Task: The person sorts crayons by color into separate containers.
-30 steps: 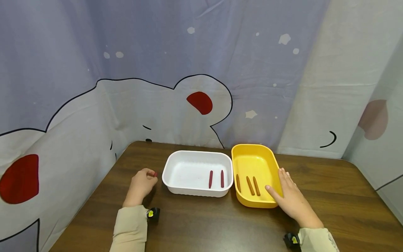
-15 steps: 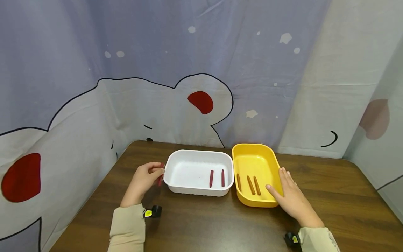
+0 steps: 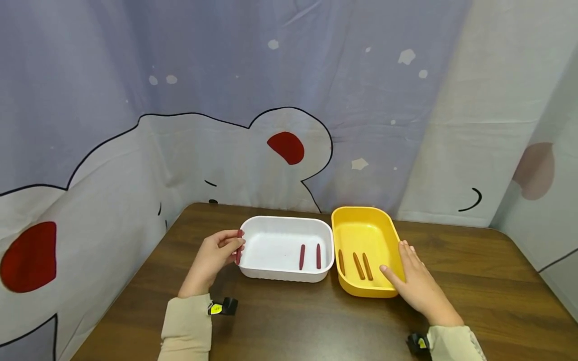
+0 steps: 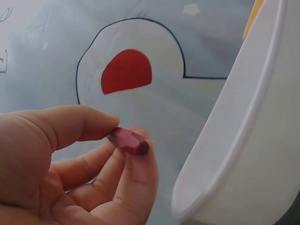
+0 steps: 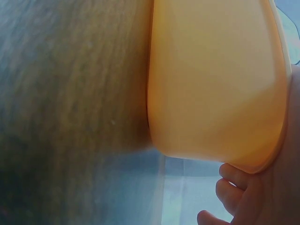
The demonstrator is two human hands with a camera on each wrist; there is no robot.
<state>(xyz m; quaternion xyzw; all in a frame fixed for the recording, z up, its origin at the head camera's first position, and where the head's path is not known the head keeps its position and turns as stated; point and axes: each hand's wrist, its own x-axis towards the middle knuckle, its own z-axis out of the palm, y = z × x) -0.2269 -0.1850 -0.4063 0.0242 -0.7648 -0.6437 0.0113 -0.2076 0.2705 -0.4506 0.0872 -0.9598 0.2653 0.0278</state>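
Note:
My left hand (image 3: 215, 255) pinches a dark red crayon (image 3: 239, 246) between thumb and fingertips, at the left rim of the white tray (image 3: 275, 275). In the left wrist view the crayon (image 4: 130, 141) points one blunt end toward the camera, with the white tray wall (image 4: 234, 154) apart from it on the right. Two more dark red crayons (image 3: 302, 257) lie in the tray's right part. My right hand (image 3: 421, 289) rests on the near right rim of the yellow tray (image 3: 368, 292), fingers extended and thumb spread over the inside. Several brown crayons (image 3: 358, 265) lie in that tray.
Both trays stand side by side on a dark wooden table (image 3: 289, 321). Behind the table hangs a printed curtain (image 3: 217, 65). A black wrist camera (image 3: 230, 306) sits at the left cuff, another camera (image 3: 418, 344) at the right.
My left hand has moved right, bringing the red crayon from beside the white tray up to its left rim. The right hand has stayed on the yellow tray.

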